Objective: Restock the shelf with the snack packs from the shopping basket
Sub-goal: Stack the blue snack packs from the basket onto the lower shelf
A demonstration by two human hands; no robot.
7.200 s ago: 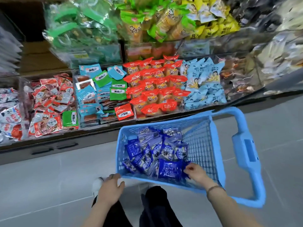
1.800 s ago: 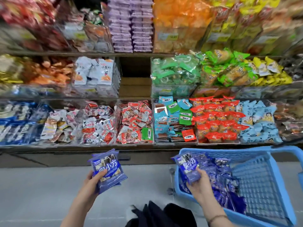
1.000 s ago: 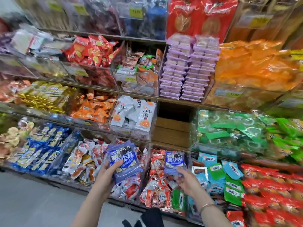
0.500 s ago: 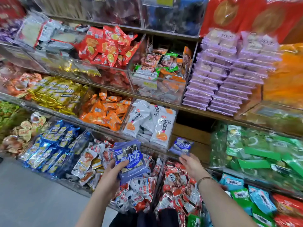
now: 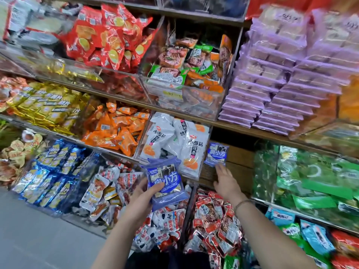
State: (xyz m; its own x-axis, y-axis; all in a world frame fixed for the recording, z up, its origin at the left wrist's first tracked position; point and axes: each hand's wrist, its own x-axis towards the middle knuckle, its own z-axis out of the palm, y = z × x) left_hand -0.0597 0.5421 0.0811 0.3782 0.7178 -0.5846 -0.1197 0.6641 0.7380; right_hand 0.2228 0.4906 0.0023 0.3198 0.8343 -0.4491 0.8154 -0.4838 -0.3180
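Note:
My left hand (image 5: pixel 140 197) grips a small stack of blue-purple snack packs (image 5: pixel 165 181) in front of the white-pack bin. My right hand (image 5: pixel 226 180) reaches up into the empty wooden shelf slot (image 5: pixel 240 164), its fingers stretched out straight. One blue snack pack (image 5: pixel 216 154) stands upright in that slot, its lower edge at my right fingertips. The shopping basket is out of view.
A clear bin of white packs (image 5: pixel 174 144) borders the slot on the left and green packs (image 5: pixel 303 171) on the right. Red packs (image 5: pixel 213 220) fill the bin below, and stacked purple packs (image 5: pixel 281 78) sit above. Grey floor (image 5: pixel 38 239) shows at lower left.
My view rose from the basket to the shelves. My right hand carried one blue pack up into the empty wooden slot and its fingers have straightened. My left hand kept its stack.

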